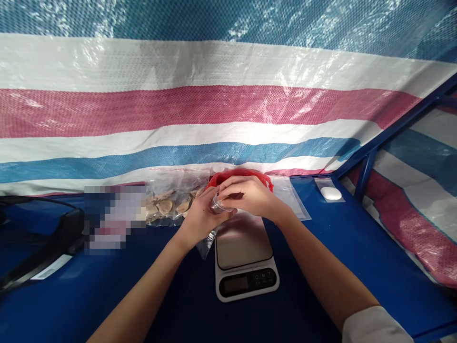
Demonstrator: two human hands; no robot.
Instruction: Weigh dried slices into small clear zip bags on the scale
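My left hand (203,213) is closed on a clear plastic bag (206,246), whose lower corner hangs below my fingers. My right hand (250,194) pinches the same bag from the other side, around its upper part. What the bag contains is hidden by my fingers. Both hands are above the far end of a white kitchen scale (244,245) with a dark display at its front. Just behind them lies a red plastic bag (242,174), partly covered by my hands. To the left, clear bags of dried brown-edged slices (164,206) lie close to my left hand.
Flat clear bags (294,202) lie right of the scale on the blue table (314,247). A white rounded object (331,193) rests in a small bag farther right. A black device (66,233) is at left. Striped sheeting (214,109) hangs behind, beside a blue metal frame (366,174).
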